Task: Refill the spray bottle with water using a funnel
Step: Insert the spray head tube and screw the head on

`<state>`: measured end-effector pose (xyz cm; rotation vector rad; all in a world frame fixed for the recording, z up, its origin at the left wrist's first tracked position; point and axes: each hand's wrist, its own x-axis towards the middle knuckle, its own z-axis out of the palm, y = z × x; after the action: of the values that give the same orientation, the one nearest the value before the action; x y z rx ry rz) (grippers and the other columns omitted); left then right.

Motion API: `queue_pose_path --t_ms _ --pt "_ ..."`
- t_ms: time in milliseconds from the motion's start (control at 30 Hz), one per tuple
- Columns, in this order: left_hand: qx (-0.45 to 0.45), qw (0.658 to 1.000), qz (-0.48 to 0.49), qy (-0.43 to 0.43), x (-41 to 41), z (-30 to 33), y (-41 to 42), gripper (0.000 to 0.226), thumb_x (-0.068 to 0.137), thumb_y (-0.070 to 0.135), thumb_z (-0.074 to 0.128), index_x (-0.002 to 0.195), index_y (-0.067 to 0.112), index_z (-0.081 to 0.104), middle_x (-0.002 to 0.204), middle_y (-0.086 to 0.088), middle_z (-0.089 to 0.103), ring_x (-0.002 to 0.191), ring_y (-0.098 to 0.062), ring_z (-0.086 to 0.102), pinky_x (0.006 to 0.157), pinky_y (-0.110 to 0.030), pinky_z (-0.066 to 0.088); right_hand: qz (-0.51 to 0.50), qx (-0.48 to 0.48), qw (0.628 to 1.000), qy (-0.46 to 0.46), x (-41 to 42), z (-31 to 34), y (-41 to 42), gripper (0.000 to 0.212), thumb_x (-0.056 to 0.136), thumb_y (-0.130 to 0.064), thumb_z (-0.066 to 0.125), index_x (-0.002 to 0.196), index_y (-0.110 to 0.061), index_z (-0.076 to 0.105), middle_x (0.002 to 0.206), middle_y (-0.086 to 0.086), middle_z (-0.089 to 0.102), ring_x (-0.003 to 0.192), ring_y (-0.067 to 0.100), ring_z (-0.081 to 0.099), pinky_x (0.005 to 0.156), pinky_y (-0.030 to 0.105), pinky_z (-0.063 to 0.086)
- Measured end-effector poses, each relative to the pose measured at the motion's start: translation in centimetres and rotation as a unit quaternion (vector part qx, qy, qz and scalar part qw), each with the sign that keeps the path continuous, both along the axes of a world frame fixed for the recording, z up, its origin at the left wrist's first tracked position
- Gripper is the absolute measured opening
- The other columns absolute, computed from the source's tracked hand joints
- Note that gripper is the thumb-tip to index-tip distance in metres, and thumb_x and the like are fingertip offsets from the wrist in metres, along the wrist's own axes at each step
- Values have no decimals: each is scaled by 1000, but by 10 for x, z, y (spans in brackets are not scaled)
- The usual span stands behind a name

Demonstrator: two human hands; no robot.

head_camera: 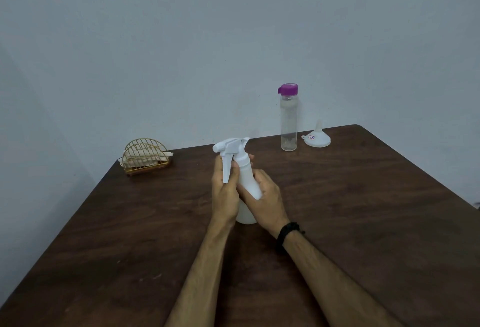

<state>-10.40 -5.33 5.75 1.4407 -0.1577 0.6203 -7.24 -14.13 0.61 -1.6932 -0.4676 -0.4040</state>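
Spray bottle [248, 184] upright at tabletop [363, 223] centre, trigger head pointing 9 o'clock. Left hand [224, 191] grip curled round neck collar under trigger. Right hand [265, 197] grip wrapped round bottle body; black band [287, 233] on wrist. Water bottle [288, 119], purple cap, standing at 1 o'clock, well apart. Funnel [317, 137] upside down just beside it, spout up. Wire holder [145, 156] at 10 o'clock near tabletop edge.

We see a gold wire holder [146, 156] with pale napkins [137, 162] in it, standing at the far left corner of the dark wooden tabletop [376, 223]. Behind the tabletop's far edge rises a plain grey wall [181, 41].
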Motion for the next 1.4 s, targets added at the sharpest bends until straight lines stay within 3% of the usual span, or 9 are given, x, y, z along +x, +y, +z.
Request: queue_pose_path --t_ms 233,433,533,667,767,867,967,1200,1400 --pt "-1 1000 6 9 0 2 -6 15 96 25 60 111 28 65 105 -5 75 99 -11 72 82 -21 55 6 1 1000 -6 1 -1 0 28 82 -51 61 96 -26 60 92 -10 62 85 7 61 72 16 47" --pt "-8 999 5 47 3 -2 -1 29 101 36 51 111 18 71 108 -4 77 101 -15 72 83 -23 55 -1 5 1000 -5 0 0 1 34 82 -54 63 94 -23 63 90 -8 63 84 9 63 71 19 49" --pt "-28 999 28 33 3 -1 -2 24 104 22 51 121 9 60 106 -9 75 99 -19 72 83 -28 57 -3 0 1000 -10 1 -1 0 40 81 -56 63 95 -18 63 90 -6 62 84 11 62 71 19 48" --pt "-2 1000 30 8 1 0 -1 20 103 19 50 112 25 67 105 -8 75 99 -19 72 83 -28 58 -4 1 1000 -3 2 -2 0 39 81 -56 63 93 -19 62 90 -5 61 84 13 62 71 21 48" --pt "5 999 26 24 1 -2 -1 23 100 31 59 114 16 69 105 -5 75 98 -13 72 81 -25 55 -2 7 1000 3 1 -2 0 36 81 -53 63 97 -21 63 92 -5 63 86 11 63 72 23 51" --pt "-2 999 22 42 3 -2 -3 21 88 22 74 107 15 70 94 3 77 91 -9 73 77 -21 55 4 5 1000 -2 3 -4 0 38 83 -46 63 107 -18 64 100 -3 66 93 12 64 78 29 55" --pt "-14 999 -3 49 3 -1 -5 9 92 18 68 101 22 70 89 9 77 89 -5 73 74 -17 55 3 7 1000 3 3 -4 1 42 83 -51 62 106 -17 65 97 -3 66 90 13 64 75 28 54" --pt "-31 1000 6 1 2 -4 -2 20 105 21 48 122 13 55 112 -14 73 104 -22 71 87 -31 56 -9 4 1000 0 1 0 1 44 82 -56 62 100 -16 65 92 -3 64 86 12 64 74 33 56" --pt "-8 1000 7 9 4 -7 -2 30 94 27 67 123 21 60 112 -13 73 104 -21 71 86 -28 57 -2 4 1000 -3 3 -2 0 45 82 -52 61 106 -14 65 96 -2 65 89 13 64 75 32 56"
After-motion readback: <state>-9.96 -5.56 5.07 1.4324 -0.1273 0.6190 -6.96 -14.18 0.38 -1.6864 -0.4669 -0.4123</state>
